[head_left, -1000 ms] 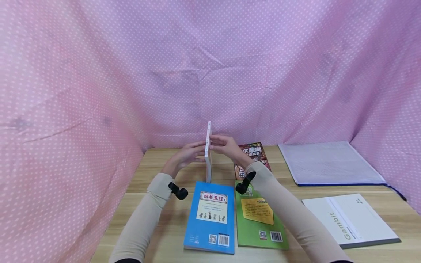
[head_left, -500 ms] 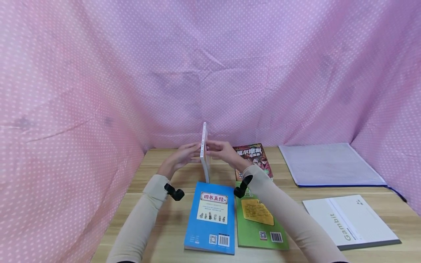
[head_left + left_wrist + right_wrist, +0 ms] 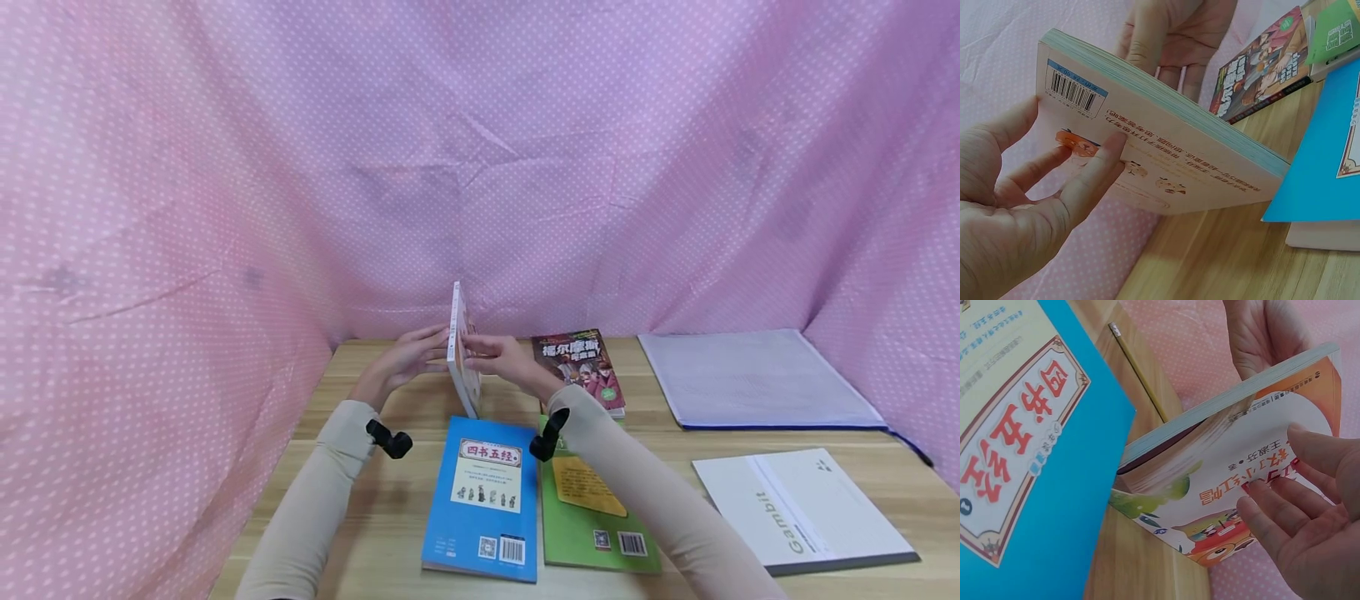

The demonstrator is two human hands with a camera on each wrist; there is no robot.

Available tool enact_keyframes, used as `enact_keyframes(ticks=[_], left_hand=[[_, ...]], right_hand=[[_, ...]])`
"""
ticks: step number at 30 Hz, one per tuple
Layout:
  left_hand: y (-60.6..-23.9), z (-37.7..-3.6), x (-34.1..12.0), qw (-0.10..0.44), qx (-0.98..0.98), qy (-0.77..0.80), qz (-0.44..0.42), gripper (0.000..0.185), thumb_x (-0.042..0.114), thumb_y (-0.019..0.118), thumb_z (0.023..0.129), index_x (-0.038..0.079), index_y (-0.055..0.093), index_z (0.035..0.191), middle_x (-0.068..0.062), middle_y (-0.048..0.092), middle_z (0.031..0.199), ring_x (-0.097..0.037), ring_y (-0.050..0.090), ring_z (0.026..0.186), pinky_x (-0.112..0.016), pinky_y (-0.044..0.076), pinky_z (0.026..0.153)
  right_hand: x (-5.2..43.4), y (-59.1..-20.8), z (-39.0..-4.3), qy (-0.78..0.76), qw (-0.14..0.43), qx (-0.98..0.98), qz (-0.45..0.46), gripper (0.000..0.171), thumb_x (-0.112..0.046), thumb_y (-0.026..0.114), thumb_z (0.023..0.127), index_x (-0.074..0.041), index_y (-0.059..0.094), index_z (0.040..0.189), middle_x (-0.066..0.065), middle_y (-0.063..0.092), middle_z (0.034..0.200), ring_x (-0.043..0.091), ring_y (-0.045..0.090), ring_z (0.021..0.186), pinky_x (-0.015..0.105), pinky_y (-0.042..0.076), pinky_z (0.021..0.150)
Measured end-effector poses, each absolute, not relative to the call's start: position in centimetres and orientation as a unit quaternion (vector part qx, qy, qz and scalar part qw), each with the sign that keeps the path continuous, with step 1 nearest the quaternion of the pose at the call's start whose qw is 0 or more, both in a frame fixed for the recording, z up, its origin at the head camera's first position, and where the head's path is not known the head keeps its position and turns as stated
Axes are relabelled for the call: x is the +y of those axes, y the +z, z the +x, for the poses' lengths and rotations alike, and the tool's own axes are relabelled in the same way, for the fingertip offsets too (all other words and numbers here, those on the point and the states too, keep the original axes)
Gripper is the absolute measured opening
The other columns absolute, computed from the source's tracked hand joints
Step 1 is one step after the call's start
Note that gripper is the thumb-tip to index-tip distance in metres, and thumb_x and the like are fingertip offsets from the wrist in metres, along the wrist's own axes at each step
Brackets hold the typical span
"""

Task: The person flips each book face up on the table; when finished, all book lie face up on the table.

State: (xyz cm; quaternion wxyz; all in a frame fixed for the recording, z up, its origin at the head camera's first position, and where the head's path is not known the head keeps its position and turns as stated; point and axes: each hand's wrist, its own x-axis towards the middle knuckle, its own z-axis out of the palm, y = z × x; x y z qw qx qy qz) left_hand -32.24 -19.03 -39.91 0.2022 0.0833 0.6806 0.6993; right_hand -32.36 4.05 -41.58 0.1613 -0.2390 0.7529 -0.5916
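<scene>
A white children's book [image 3: 455, 342] stands on edge, leaning left, its near lower corner close to the far edge of a blue book [image 3: 480, 517]. On its back cover, which carries a barcode [image 3: 1071, 87], the outstretched fingers of my left hand [image 3: 408, 358] press. Against the illustrated front cover [image 3: 1235, 469] lie the straight fingers of my right hand [image 3: 506, 358]. The book is sandwiched between the two hands. Part of the front cover is hidden behind the right fingers.
Right of the blue book lies a green book [image 3: 592, 533], with a dark red comic-style book [image 3: 581, 358] beyond it. Further right are a mesh zip pouch [image 3: 757, 383] and a white Gambit pad [image 3: 802, 508]. A pencil [image 3: 1138, 372] lies on the wooden table [image 3: 382, 517].
Both hands have shifted left with the white book, which now leans further left and shows more of its front cover. More of the dark red book has come into sight.
</scene>
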Motion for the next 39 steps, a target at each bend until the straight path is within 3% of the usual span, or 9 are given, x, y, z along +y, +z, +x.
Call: enact_keyframes(ticks=[11,22,33,39], left_hand=[[-39.7,-32.0,-20.0,0.194,0.684,0.694,0.112,0.055,0.021,0.041,0.111,0.005,0.024,0.162,-0.028,0.034,0.161,-0.033,0.052,0.136,-0.055,0.041,0.117],[-39.1,-31.8,-20.4,0.200,0.686,0.690,0.112,0.055,0.019,0.040,0.112,0.009,0.022,0.163,-0.024,0.030,0.164,-0.044,0.036,0.148,-0.058,0.039,0.118],[-39.2,-31.6,-21.0,0.196,0.692,0.686,0.111,0.057,0.019,0.040,0.111,0.007,0.020,0.163,-0.026,0.029,0.163,-0.047,0.035,0.147,-0.054,0.043,0.116],[-39.6,-31.7,-21.6,0.192,0.695,0.684,0.111,0.058,0.021,0.041,0.111,0.008,0.019,0.163,-0.025,0.029,0.164,-0.042,0.042,0.144,-0.055,0.043,0.116]], right_hand=[[4.0,-42.7,-32.2,-0.574,0.171,0.760,-0.253,0.056,-0.016,0.067,0.100,-0.010,0.048,0.152,0.014,0.052,0.153,0.032,0.050,0.142,0.045,0.049,0.112],[4.0,-43.6,-32.4,-0.563,0.173,0.764,-0.263,0.056,-0.010,0.067,0.098,-0.008,0.049,0.151,0.016,0.050,0.153,0.033,0.049,0.142,0.044,0.048,0.113],[3.9,-44.3,-32.6,-0.531,0.174,0.785,-0.266,0.055,-0.012,0.069,0.097,-0.007,0.051,0.149,0.017,0.053,0.150,0.033,0.055,0.137,0.043,0.049,0.111],[3.8,-44.8,-32.9,-0.524,0.185,0.792,-0.251,0.054,-0.011,0.071,0.096,-0.009,0.053,0.148,0.017,0.056,0.148,0.033,0.058,0.133,0.041,0.053,0.107]])
